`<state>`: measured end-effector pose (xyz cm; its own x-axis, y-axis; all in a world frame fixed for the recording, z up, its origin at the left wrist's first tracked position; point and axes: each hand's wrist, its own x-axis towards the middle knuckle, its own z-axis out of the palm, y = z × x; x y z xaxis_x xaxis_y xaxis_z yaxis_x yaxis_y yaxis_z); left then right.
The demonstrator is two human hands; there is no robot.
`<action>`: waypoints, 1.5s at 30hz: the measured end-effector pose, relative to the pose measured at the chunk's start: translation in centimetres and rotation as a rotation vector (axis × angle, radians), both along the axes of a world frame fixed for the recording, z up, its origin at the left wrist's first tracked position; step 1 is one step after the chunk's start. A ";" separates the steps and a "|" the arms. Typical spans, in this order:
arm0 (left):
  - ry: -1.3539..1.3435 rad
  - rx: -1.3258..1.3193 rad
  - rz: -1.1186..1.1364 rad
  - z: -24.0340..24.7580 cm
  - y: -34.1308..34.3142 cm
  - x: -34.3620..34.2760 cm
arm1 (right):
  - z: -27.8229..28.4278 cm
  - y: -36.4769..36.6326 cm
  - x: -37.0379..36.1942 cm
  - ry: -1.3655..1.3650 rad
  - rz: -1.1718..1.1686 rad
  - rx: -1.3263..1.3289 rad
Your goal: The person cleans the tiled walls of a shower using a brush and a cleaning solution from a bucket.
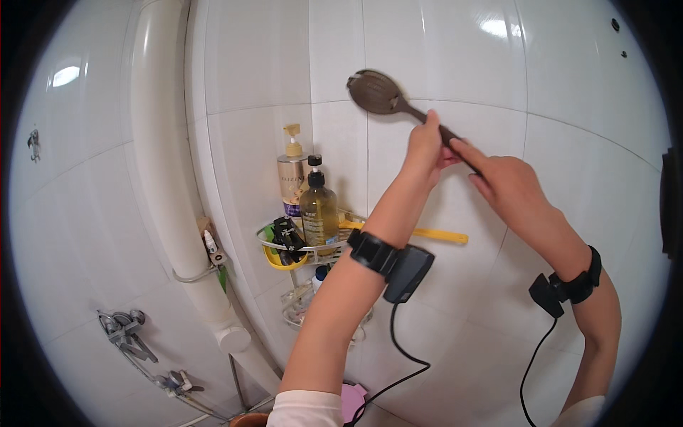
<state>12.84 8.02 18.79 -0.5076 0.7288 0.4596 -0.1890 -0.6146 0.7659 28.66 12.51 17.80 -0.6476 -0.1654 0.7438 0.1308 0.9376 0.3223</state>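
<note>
A dark brown, long-handled thing with an oval, ridged head (375,92) is held up at a slant before the tiled wall. Whether it is a brush or a large spoon, I cannot tell. My left hand (425,148) is closed round its handle, thumb pointing up. Lower down, my right hand (511,183) grips the handle's end between thumb and fingers. Each forearm wears a black strap with a box, the left box (410,273) and the right box (546,294) both trailing a cable.
In the corner, a wire shelf (341,250) holds a gold pump bottle (292,174), a black-topped pump bottle (319,210) and a yellow handle (441,235). A thick white pipe (167,142) runs down the left wall, with taps (126,331) beyond. Something pink (352,400) lies low down.
</note>
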 end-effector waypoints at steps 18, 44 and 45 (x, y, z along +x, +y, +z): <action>-0.004 -0.103 0.039 -10.0 6.1 16.6 | -11.5 4.0 14.8 0.071 -0.312 -0.138; 1.079 -0.102 0.162 -26.2 19.2 28.2 | -29.3 23.3 28.6 0.621 -0.056 -1.018; 1.032 -0.150 0.064 -25.5 18.2 27.4 | -28.1 24.2 30.1 0.661 -0.009 -0.999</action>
<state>40.21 26.21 -6.75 0.0403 0.7995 0.5993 0.6300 -0.4859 0.6059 58.77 36.75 -10.32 -0.0901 0.6773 0.7301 0.0050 0.7334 -0.6798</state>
